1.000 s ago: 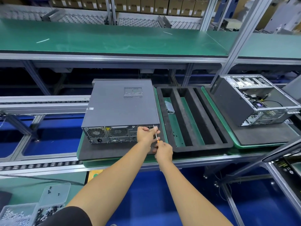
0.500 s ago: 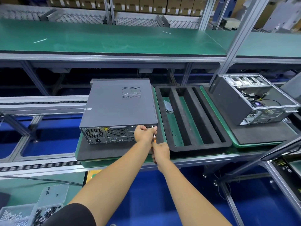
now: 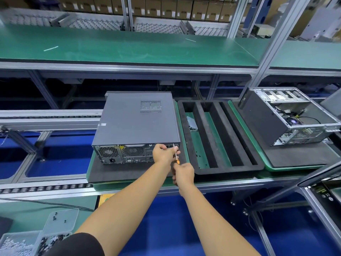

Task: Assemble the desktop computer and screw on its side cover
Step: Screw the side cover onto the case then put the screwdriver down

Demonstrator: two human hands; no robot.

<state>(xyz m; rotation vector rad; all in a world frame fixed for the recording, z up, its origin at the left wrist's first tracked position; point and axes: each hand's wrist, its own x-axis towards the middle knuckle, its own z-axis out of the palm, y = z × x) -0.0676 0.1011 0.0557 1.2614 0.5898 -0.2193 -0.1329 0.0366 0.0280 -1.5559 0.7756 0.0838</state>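
Note:
A dark grey desktop computer [image 3: 136,119] lies on its side on a black foam pad [image 3: 118,173], its side cover on top and its rear panel facing me. My right hand [image 3: 183,174] grips the orange handle of a screwdriver [image 3: 176,157], whose shaft points up at the rear panel's upper right corner. My left hand [image 3: 164,153] pinches the shaft near its tip against that corner. The screw itself is hidden by my fingers.
A black foam tray [image 3: 221,137] with long slots sits right of the computer. Further right stands an open computer case [image 3: 287,117]. Clear boxes of screws [image 3: 42,237] lie at the lower left. A green shelf [image 3: 129,45] runs above the conveyor.
Both hands and the screwdriver stay at the rear panel's upper right corner. The view has shifted slightly; the screwdriver's tilt changed a little.

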